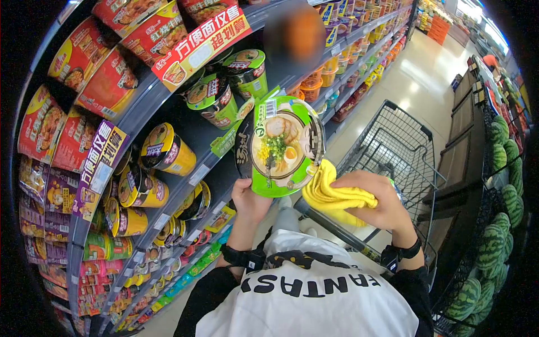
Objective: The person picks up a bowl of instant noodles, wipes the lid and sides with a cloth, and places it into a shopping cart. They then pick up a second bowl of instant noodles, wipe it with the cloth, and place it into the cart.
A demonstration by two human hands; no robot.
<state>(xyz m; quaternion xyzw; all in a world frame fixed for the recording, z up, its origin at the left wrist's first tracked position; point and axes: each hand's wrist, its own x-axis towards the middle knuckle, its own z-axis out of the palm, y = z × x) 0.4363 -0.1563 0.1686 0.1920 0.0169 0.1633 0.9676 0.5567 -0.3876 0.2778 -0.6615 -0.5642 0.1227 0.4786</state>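
A green instant noodle bowl (285, 137) with a picture of noodles, egg and meat on its lid is held up in front of me, lid facing the camera. My left hand (251, 202) is closed on its lower left edge, with part of the fingers hidden behind it. In my right hand (380, 201) is a folded yellow cloth (338, 194), gripped between thumb and fingers. The cloth lies right at the bowl's lower right rim. Green noodle cups (212, 100) stand on the shelf just behind the bowl.
Shelves (191, 182) on my left carry yellow cups (167, 150), red noodle bowls (109, 84) and price signs (202, 45). A wire shopping cart (393, 151) stands ahead to the right, its handle near my waist. Watermelons (494, 241) line a rack along the right side.
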